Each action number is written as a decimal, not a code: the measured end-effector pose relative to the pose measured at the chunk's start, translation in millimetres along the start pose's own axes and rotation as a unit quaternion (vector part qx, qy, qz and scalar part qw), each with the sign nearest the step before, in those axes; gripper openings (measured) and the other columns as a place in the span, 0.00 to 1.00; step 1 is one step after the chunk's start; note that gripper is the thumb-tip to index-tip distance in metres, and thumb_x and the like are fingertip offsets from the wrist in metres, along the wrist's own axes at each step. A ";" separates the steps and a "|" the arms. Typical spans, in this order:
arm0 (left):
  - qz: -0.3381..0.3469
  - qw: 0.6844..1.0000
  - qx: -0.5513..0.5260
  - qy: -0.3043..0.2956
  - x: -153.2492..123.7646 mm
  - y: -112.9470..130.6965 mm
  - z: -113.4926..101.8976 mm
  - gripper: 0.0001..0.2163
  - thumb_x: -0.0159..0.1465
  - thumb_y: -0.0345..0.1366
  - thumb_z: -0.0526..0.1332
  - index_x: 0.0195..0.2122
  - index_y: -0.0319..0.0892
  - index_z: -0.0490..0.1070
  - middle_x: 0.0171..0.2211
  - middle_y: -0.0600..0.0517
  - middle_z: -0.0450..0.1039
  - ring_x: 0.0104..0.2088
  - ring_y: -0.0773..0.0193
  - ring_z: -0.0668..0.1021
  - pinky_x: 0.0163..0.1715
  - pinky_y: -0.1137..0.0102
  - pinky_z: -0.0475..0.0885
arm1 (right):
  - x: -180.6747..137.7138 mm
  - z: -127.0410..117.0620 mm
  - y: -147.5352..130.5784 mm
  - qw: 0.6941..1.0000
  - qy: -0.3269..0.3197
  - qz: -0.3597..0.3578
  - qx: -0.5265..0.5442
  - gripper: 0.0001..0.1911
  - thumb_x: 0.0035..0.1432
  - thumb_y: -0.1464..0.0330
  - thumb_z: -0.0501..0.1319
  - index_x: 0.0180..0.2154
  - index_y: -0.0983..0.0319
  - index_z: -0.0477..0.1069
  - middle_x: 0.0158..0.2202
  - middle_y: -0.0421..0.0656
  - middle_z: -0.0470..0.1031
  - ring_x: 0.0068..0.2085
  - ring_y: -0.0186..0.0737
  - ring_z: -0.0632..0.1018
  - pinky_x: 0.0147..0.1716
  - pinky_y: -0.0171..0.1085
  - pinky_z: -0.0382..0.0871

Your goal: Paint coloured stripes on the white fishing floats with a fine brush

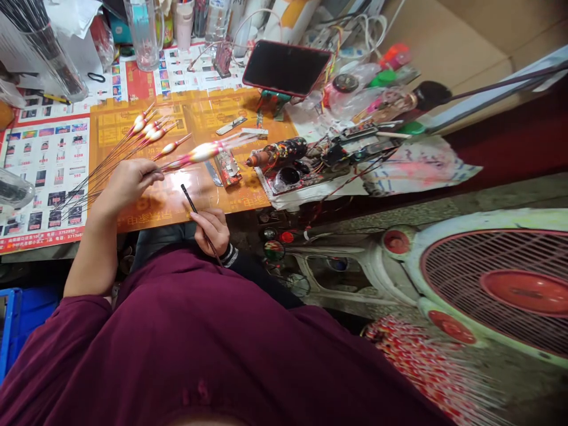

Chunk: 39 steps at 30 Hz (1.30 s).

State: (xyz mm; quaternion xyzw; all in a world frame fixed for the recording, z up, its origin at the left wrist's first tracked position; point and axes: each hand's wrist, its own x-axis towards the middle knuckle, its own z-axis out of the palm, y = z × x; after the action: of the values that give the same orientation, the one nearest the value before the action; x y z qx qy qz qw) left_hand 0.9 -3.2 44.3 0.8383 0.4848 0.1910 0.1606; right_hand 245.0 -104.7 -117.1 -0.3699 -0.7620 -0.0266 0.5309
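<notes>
My left hand (128,183) grips the thin stem of a painted fishing float (202,154), whose red, white and yellow body points to the right over an orange mat (235,112). My right hand (210,231) holds a thin black paintbrush (195,216) like a pen, its tip a little below the float and apart from it. Several similar floats (148,130) lie fanned out on the mat, with their long thin stems reaching past my left hand.
A paint-spattered cylinder (277,155) and a wired motor rig (355,142) sit to the right. Behind them stand a phone on a stand (286,68) and a glass jug (144,32). A floor fan (501,278) is at lower right, and a blue crate (18,331) is at lower left.
</notes>
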 end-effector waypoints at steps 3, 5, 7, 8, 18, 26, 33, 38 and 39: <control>-0.035 0.994 0.095 0.046 -7.6 -8.2 -9.7 0.10 0.73 0.38 0.60 0.40 0.45 0.82 0.39 0.47 0.80 0.39 0.58 0.78 0.35 0.64 0.65 | -0.7 1.8 1.4 0.999 0.006 -0.006 0.032 0.23 0.69 0.72 0.56 0.61 0.62 0.76 0.47 0.50 0.84 0.48 0.48 0.82 0.49 0.51 0.82; -0.059 0.988 0.132 0.055 -11.7 -18.7 -12.8 0.11 0.74 0.38 0.59 0.40 0.45 0.81 0.40 0.47 0.79 0.40 0.58 0.77 0.35 0.63 0.62 | 1.6 2.4 0.7 0.998 0.022 -0.012 0.065 0.25 0.69 0.72 0.57 0.65 0.61 0.73 0.49 0.50 0.84 0.49 0.49 0.81 0.50 0.51 0.81; -0.073 0.987 0.138 0.042 -14.2 -31.2 -13.2 0.12 0.75 0.39 0.57 0.41 0.43 0.80 0.40 0.48 0.78 0.40 0.60 0.76 0.34 0.64 0.60 | 4.6 3.0 -0.5 0.995 0.045 -0.019 0.090 0.28 0.69 0.73 0.58 0.68 0.60 0.70 0.50 0.50 0.84 0.49 0.48 0.81 0.50 0.50 0.80; -0.080 0.987 0.136 0.035 -15.1 -37.1 -12.9 0.13 0.76 0.40 0.56 0.40 0.42 0.79 0.40 0.48 0.77 0.40 0.61 0.75 0.34 0.64 0.59 | 5.7 3.5 -0.9 0.994 0.055 -0.022 0.096 0.30 0.68 0.74 0.58 0.69 0.59 0.68 0.50 0.49 0.84 0.49 0.48 0.81 0.50 0.49 0.80; -0.106 0.985 0.136 0.015 -20.8 -47.1 -21.2 0.08 0.67 0.40 0.65 0.32 0.44 0.74 0.40 0.44 0.76 0.36 0.56 0.74 0.34 0.62 0.62 | -0.3 10.2 3.6 0.999 -0.002 0.014 0.031 0.21 0.69 0.71 0.55 0.57 0.61 0.80 0.44 0.49 0.84 0.46 0.47 0.83 0.49 0.51 0.83; -0.064 0.997 -0.035 0.013 -16.3 -4.5 -29.5 0.14 0.65 0.52 0.67 0.35 0.46 0.80 0.31 0.52 0.80 0.28 0.63 0.73 0.31 0.67 0.64 | 6.7 8.1 4.1 0.999 -0.008 0.007 0.051 0.20 0.70 0.71 0.54 0.56 0.63 0.79 0.45 0.50 0.84 0.47 0.45 0.83 0.49 0.50 0.83; -0.062 0.996 -0.056 -0.008 -9.7 3.9 -22.2 0.17 0.63 0.55 0.68 0.33 0.47 0.81 0.29 0.52 0.81 0.28 0.62 0.75 0.30 0.68 0.66 | 5.8 8.9 6.8 0.998 -0.018 0.004 0.063 0.21 0.70 0.72 0.56 0.60 0.62 0.76 0.46 0.50 0.84 0.49 0.45 0.82 0.51 0.49 0.82; -0.061 0.997 -0.039 -0.017 -9.4 -0.1 -20.1 0.16 0.64 0.54 0.67 0.34 0.48 0.82 0.32 0.51 0.83 0.30 0.60 0.78 0.32 0.67 0.68 | 6.8 8.8 6.1 0.998 -0.008 -0.002 0.055 0.21 0.71 0.72 0.54 0.59 0.63 0.78 0.45 0.50 0.84 0.49 0.45 0.82 0.51 0.48 0.83; -0.059 0.997 -0.037 -0.017 -9.2 0.6 -20.2 0.15 0.64 0.54 0.67 0.34 0.48 0.82 0.32 0.51 0.84 0.30 0.60 0.79 0.32 0.67 0.68 | 6.8 9.1 6.1 0.999 -0.013 -0.002 0.049 0.21 0.71 0.72 0.54 0.58 0.63 0.78 0.45 0.50 0.84 0.49 0.45 0.82 0.51 0.49 0.83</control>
State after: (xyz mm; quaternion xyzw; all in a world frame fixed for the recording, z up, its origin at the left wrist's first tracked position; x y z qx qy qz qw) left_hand -12.5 -9.8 60.7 0.8051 0.5228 0.1845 0.2108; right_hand 240.3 -92.6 -117.6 -0.3424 -0.7697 0.0146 0.5387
